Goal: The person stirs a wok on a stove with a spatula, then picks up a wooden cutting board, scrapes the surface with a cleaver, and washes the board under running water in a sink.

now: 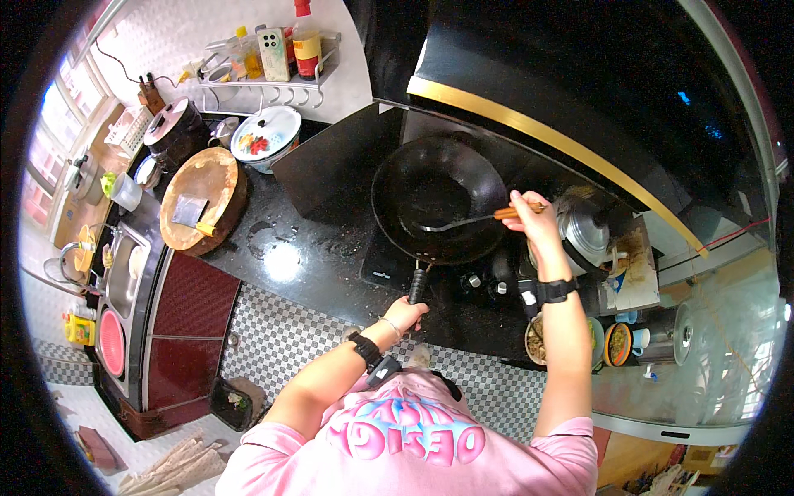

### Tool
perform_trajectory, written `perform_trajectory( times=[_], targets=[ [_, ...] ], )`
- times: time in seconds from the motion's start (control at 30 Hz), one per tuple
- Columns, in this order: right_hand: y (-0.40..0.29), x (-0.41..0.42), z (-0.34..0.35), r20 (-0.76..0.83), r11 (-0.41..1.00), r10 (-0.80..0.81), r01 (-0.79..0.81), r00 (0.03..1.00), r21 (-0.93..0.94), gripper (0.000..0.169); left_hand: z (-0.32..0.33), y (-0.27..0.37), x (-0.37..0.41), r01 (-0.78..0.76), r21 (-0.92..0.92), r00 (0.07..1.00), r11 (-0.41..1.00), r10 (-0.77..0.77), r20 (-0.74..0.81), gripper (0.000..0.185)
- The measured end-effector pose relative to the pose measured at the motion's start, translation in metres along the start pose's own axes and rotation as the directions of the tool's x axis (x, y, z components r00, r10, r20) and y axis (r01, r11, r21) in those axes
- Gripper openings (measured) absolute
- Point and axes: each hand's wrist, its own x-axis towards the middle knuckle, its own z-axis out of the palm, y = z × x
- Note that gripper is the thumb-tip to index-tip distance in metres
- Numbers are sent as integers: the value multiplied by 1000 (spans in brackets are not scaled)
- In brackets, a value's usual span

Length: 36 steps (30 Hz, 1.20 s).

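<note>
A large black wok [434, 167] sits on the stove at the back of the counter. My left hand [407, 312] is closed around the end of its dark, ribbed handle [419, 285]. In my right hand [529, 217] is the wooden grip of a metal cooking spatula [462, 222]. Its blade reaches down into the wok, over the inner surface. The inside of the wok looks dark and shiny, and I see no food in it. Two stove knobs [487, 284] show just right of the wok handle.
Left lies a round wooden chopping board [201, 186] bearing a cleaver [190, 209]. Behind it stands a lidded enamel pot [263, 133]. A metal kettle [581, 229] is close to my right hand. The range hood's gold edge [558, 146] hangs above. Food bowls [618, 345] stand at right.
</note>
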Motion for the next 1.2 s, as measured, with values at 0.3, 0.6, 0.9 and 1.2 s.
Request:
perform_trajectory(
  times=[0.3, 0.6, 0.9, 1.2],
  targets=[
    [14, -48, -20, 84, 992, 26, -16, 996, -128, 26, 3, 10, -9, 26, 5, 999, 1000, -25, -34, 19],
    [108, -59, 66, -89, 931, -339, 320, 937, -177, 15, 0, 4, -4, -1, 40, 1000, 999, 1, 1, 17],
    [99, -13, 95, -256, 931, -355, 364, 899, -13, 12, -1, -10, 12, -31, -47, 999, 998, 32, 26, 15],
    [94, -13, 76, -117, 976, -212, 217, 970, 27, 11, 0, -2, 9, -72, -67, 997, 995, 74, 30, 16]
  ],
)
